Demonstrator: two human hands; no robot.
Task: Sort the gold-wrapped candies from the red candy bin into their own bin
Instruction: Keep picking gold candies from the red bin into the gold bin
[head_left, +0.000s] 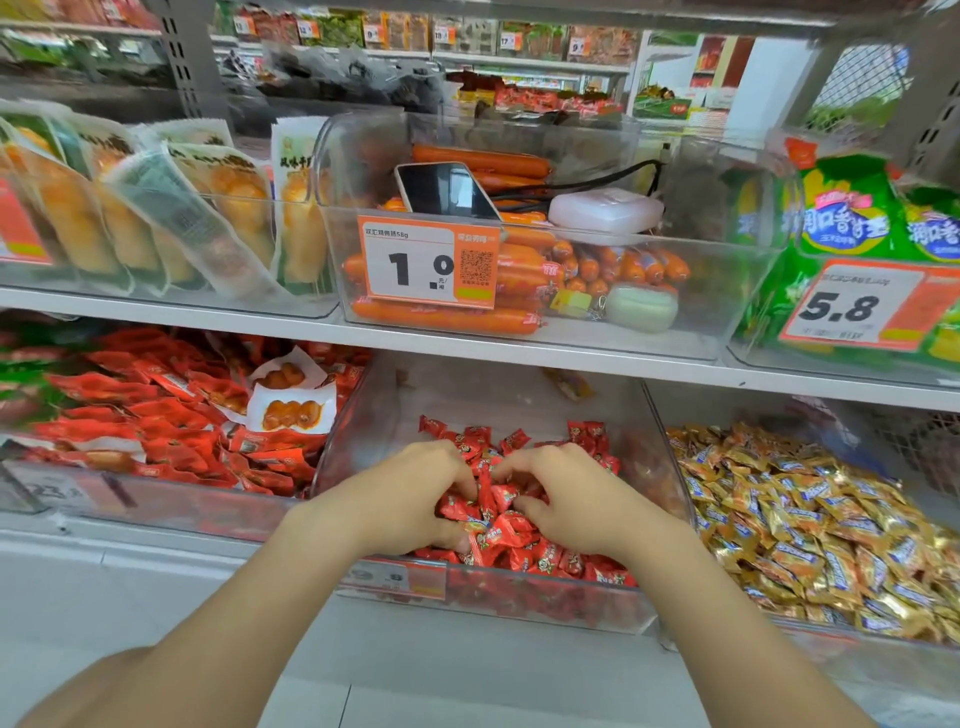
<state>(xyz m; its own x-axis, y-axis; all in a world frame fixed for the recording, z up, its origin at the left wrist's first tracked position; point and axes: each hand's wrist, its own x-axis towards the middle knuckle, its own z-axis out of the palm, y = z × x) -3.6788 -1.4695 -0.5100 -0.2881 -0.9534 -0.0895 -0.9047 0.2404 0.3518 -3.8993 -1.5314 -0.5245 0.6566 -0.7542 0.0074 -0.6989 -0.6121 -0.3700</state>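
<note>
A clear bin (519, 603) on the lower shelf holds a heap of red-wrapped candies (511, 535). Both my hands are down in that heap, side by side. My left hand (415, 493) has its fingers curled into the red candies, and my right hand (563, 499) does the same just to its right. I see no gold wrapper among the red ones around my fingers. The neighbouring clear bin on the right is piled with gold-wrapped candies (810, 525).
Left of the red candy bin lies a bin of red snack packets (171, 415). The shelf above carries a sausage bin (519, 270) with a phone (447, 192) and a white case inside, pouches at left, green bags at right.
</note>
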